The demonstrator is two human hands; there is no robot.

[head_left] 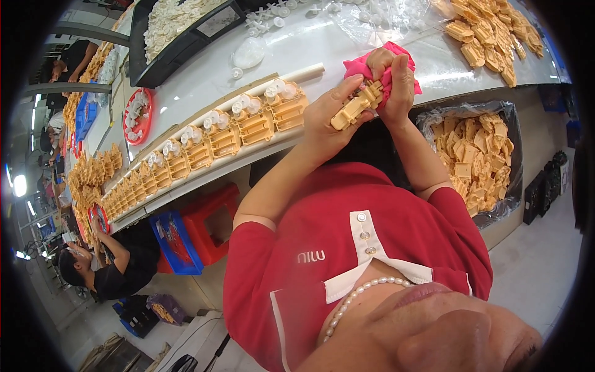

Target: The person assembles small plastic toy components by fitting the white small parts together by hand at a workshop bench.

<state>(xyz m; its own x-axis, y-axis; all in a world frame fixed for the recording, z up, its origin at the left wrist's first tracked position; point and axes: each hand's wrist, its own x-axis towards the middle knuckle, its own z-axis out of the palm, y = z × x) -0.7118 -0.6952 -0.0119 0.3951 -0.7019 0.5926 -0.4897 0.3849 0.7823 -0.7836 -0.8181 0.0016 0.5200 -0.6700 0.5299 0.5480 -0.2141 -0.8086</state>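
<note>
I hold a tan moulded plastic part [356,105] up in front of my chest, just off the near edge of the workbench [427,68]. It looks light and rigid, with thin ribs and open pockets that I judge could snap if twisted, so the safest hold is across its solid flat sides. My left hand [325,118] cups it from below, thumb and fingers closed around its lower end. My right hand [393,77] is curled shut around a bright pink cloth [378,62], soft and bunched, and presses it against the part's upper end.

Just left of my hands, a long row of the same tan parts [204,139], each fitted with white round pieces, lines the bench's front edge, close enough to knock. To the right, below the bench, a bin lined with clear plastic [477,155] is heaped with more loose tan parts, and another pile [489,37] sits on the bench top beyond my right hand. Open room lies mostly between my chest and the bench edge. A black tray of white pieces [180,25] sits further back on the left, and a person in black [111,266] crouches on the floor far to my left
</note>
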